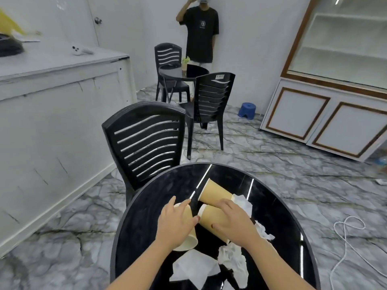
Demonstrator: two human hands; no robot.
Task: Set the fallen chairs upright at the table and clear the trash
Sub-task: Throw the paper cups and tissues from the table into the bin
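The trash-clearing step is underway, judging by the chair standing upright at eleven o'clock of the round black surface. The left hand is wrapping its fingers around one paper cup, which is lying on its side at the surface's centre. The right hand is pressing down over a second cup just beside it, fingers curling around its body. A third cup is lying untouched at one o'clock of the hands. That makes three cups and about four crumpled white napkins (the pieces overlap, so the count is loose), spreading from three to six o'clock. Next, the move probably calls for lifting both cups, perhaps nesting them, then gathering the third and the paper. No bin is in view.
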